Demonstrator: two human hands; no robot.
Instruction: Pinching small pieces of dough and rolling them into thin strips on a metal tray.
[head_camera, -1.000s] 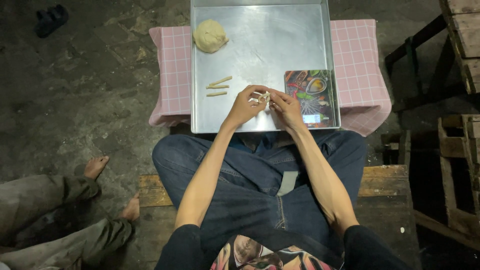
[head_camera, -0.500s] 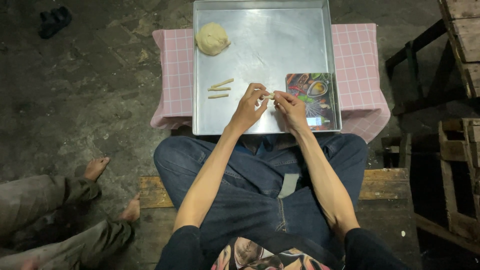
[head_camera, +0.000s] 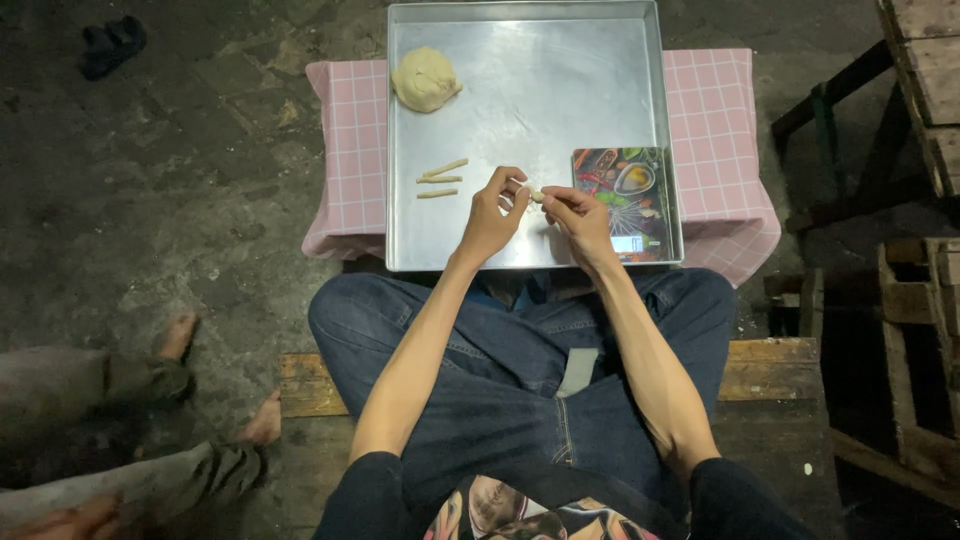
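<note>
Pinching a tiny dough bit (head_camera: 536, 195) between both hands, we hold it just above the tray (head_camera: 560, 90), near the middle of the frame. Our left hand (head_camera: 492, 215) and right hand (head_camera: 580, 218) meet there, fingers closed together on the soft bit from each side.

It is so small that we think it could slip out and drop, or tear if we pull too hard. Soft dough may also stick to our fingers.

Our tray is shiny grey metal, square, with low walls. It sits on a pink checked cloth (head_camera: 345, 140) over the worktop. A round, lumpy, pale dough ball (head_camera: 425, 79) lies in the tray's upper left. Three thin dough sticks (head_camera: 441, 179) lie side by side left of our hands. A flat, colourful scale (head_camera: 625, 195) rests in the tray's lower right corner, just beside our right hand.
</note>
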